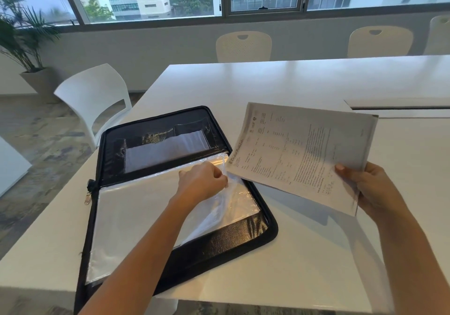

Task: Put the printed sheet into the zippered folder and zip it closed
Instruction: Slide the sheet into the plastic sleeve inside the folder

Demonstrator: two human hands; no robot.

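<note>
The black zippered folder (233, 236) lies open on the white table, its lid propped back with clear pockets inside. Clear plastic sleeves (136, 207) fill its lower half. My left hand (202, 183) pinches the right edge of the top sleeve and lifts it a little. To the right, above the table, my right hand (367, 188) holds the printed sheet (302, 156) by its near right corner. The sheet's near left corner almost touches my left hand's fingers. The zip pull (88, 199) hangs at the folder's left side.
The white table (267, 83) runs far back and to the right, with a cable slot (399, 107) at the right. A white chair (95, 100) stands at the table's left corner. More chairs line the far side, and a potted plant (24, 46) stands at the left.
</note>
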